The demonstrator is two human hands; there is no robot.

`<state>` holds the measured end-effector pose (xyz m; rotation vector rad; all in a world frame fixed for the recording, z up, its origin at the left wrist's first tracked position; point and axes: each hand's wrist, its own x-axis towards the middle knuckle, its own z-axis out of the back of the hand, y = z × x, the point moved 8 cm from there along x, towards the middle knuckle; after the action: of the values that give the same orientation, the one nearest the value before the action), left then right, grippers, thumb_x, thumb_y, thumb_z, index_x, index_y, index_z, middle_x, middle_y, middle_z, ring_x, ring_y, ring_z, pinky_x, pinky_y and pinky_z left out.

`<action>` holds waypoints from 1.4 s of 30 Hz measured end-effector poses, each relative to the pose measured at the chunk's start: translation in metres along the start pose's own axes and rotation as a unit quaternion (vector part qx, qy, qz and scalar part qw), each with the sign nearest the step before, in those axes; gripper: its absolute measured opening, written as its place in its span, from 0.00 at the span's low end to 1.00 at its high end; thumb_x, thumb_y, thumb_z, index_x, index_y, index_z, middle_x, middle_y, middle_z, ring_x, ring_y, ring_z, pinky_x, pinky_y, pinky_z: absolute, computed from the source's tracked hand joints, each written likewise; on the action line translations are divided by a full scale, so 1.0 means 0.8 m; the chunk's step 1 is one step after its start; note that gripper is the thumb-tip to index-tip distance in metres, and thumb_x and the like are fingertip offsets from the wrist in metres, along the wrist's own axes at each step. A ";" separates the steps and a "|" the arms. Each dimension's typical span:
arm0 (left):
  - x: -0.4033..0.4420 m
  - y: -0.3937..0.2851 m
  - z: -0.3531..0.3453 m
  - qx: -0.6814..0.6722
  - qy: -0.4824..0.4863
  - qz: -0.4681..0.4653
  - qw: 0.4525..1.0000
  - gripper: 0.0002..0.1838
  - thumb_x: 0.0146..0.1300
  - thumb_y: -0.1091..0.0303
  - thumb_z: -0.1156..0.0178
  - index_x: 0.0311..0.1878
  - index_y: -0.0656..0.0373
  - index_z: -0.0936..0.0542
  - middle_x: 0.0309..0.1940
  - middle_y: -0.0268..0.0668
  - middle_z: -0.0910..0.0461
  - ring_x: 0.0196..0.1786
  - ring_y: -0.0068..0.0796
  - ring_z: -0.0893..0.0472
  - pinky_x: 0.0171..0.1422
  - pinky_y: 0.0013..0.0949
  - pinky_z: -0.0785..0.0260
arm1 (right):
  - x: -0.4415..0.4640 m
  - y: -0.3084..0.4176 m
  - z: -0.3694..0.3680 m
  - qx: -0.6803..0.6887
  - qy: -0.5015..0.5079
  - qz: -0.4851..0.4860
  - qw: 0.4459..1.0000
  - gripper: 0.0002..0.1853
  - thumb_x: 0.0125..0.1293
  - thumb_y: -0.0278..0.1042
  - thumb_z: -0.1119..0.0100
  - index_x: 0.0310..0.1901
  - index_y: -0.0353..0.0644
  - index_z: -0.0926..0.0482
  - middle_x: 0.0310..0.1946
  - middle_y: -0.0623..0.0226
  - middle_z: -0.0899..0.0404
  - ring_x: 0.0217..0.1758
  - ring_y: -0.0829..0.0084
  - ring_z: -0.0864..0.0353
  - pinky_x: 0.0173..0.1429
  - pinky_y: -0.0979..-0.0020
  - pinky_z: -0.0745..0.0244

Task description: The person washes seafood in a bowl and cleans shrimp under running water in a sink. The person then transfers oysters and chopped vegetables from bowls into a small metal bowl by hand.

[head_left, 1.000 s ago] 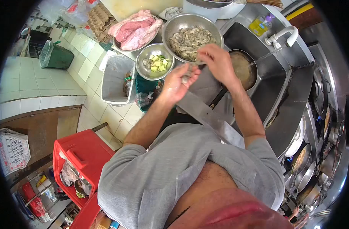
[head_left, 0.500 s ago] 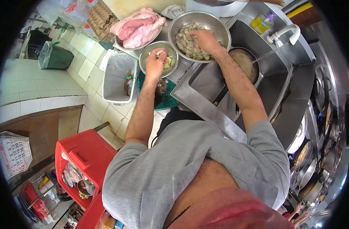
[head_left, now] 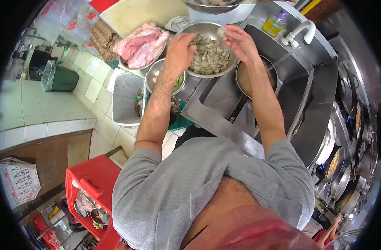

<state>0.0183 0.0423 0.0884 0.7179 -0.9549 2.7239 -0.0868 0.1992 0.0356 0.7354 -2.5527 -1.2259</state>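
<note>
My right hand (head_left: 243,45) is raised over the right rim of a large steel bowl (head_left: 233,66). Its thumb and fingers pinch a small pale piece (head_left: 222,32). The bowl holds many rounded grey-brown pieces (head_left: 209,56) that look like clams. My left hand (head_left: 180,54) reaches over the bowl's left rim, its fingers bent and the thumb apart; I see nothing held in it. Below that wrist, partly hidden by the forearm, stands a smaller steel bowl (head_left: 149,79) with a few pale and green pieces.
Raw pink meat (head_left: 141,46) fills a container at the left. In the sink (head_left: 292,79), a pan (head_left: 250,85) of cloudy water stands near the running faucet (head_left: 300,33). Yellow soap (head_left: 274,24) sits behind. A grey bin (head_left: 126,98) is below left; pans (head_left: 335,164) line the right.
My left hand has moved from the smaller bowl to the large bowl's left side. My right hand has lifted out of the pieces towards the right rim with one piece pinched.
</note>
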 end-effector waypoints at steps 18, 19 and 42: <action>0.039 0.063 -0.131 0.212 0.237 0.068 0.946 0.11 0.52 0.64 0.43 0.38 0.57 0.22 0.37 0.45 0.25 0.47 0.44 0.27 0.51 0.43 0.34 | -0.066 0.126 0.301 -0.039 -0.235 0.117 0.964 0.07 0.63 0.28 0.52 0.38 0.34 0.28 0.31 0.59 0.24 0.29 0.69 0.25 0.32 0.73 0.27; 0.039 0.063 -0.132 0.207 0.239 0.055 0.947 0.11 0.52 0.64 0.43 0.38 0.57 0.22 0.37 0.45 0.25 0.47 0.44 0.27 0.51 0.43 0.34 | -0.071 0.124 0.296 -0.027 -0.224 0.119 0.967 0.06 0.62 0.26 0.52 0.37 0.32 0.29 0.32 0.58 0.24 0.31 0.68 0.24 0.34 0.72 0.26; 0.142 -0.207 -0.403 -0.464 0.327 0.116 0.815 0.11 0.61 0.64 0.44 0.40 0.62 0.27 0.26 0.31 0.24 0.22 0.16 0.27 0.24 0.18 0.38 | -0.142 0.158 0.280 -0.013 -0.248 0.150 0.957 0.09 0.62 0.37 0.47 0.33 0.40 0.26 0.21 0.69 0.26 0.19 0.81 0.30 0.21 0.81 0.37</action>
<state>-0.1539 0.3730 0.0152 -0.5047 -1.9371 1.9341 -0.1220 0.4750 -0.0050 0.0146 -2.8772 -1.4760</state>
